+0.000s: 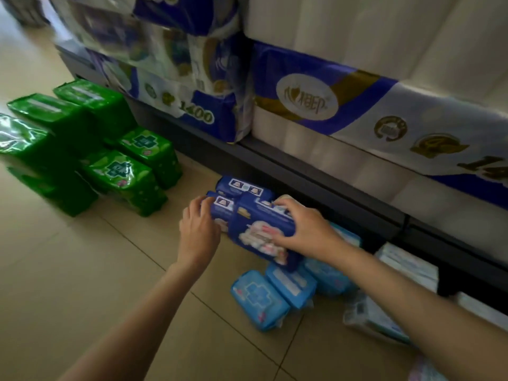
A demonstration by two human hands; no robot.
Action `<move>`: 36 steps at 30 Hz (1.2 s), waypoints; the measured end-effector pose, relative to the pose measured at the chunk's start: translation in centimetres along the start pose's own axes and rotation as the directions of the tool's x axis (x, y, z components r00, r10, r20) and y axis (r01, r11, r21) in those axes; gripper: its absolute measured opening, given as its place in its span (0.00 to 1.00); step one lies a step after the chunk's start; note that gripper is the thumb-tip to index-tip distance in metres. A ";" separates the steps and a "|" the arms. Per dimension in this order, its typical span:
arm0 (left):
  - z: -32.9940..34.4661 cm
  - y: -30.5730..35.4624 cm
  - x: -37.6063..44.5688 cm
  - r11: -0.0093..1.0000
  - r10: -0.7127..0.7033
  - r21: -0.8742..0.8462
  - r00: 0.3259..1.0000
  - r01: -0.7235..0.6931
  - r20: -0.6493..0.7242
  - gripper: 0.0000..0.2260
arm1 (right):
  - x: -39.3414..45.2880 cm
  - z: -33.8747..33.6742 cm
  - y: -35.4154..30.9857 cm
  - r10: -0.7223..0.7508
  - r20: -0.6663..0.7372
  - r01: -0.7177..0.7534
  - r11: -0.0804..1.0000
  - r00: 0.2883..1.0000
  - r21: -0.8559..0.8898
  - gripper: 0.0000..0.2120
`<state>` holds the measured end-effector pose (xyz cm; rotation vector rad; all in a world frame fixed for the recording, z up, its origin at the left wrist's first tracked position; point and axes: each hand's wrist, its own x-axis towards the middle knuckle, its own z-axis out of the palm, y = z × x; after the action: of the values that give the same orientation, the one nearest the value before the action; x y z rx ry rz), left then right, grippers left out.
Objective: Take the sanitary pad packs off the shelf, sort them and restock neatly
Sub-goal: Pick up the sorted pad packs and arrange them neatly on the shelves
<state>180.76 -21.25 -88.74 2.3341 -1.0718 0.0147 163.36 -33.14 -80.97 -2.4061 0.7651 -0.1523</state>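
Head view: both hands work low on the tiled floor point(82, 270), just in front of the shelf's dark base point(316, 188). The right hand point(305, 229) lies over a dark blue pack point(258, 229), fingers curled across its top edge and thumb down its near face, so it grips the pack; the pack is tilted and seems to rest on paler packs beneath. The left hand point(199, 229) is at the left end of a second dark blue pack point(222, 210), fingertips bent against it; it seems to steady or press that pack rather than lift it, though motion blur makes the grip unclear. A third dark blue pack point(242, 187) lies just beyond both hands, toward the shelf. My reading is that the dark blue ones are being gathered side by side into their own group.

Below and to the right of the right hand lie light blue packs point(261, 298), close together on the floor. Further right, past the right forearm, white and pale packs point(406, 268) sit by the shelf foot. Well to the left of the left hand stands a group of green packs point(90, 149), stacked and lined up. The colours lie apart, which suggests sorting is well along and restocking is not yet begun.

Above the hands, the shelf carries large tissue-roll bundles point(316, 105) in white and purple wrap.
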 end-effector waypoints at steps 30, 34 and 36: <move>-13.1 31.4 8.1 0.742 0.578 -0.065 0.686 -0.667 -0.441 0.14 | -12.1 -32.0 -0.1 -0.504 -0.315 0.169 0.702 0.804 -0.692 0.19; -19.0 41.7 9.0 0.583 0.604 -0.076 0.494 -0.809 -0.626 0.13 | -15.5 -39.4 -1.5 -0.591 -0.438 0.132 0.683 0.677 -0.718 0.17; -21.4 45.4 9.1 0.531 0.613 -0.050 0.424 -0.846 -0.667 0.12 | -16.9 -42.4 -2.1 -0.624 -0.473 0.126 0.676 0.623 -0.726 0.17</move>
<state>159.80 -40.56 -46.47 1.1556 -1.5150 0.7566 138.59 -44.09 -44.11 -3.1932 0.5988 -1.2620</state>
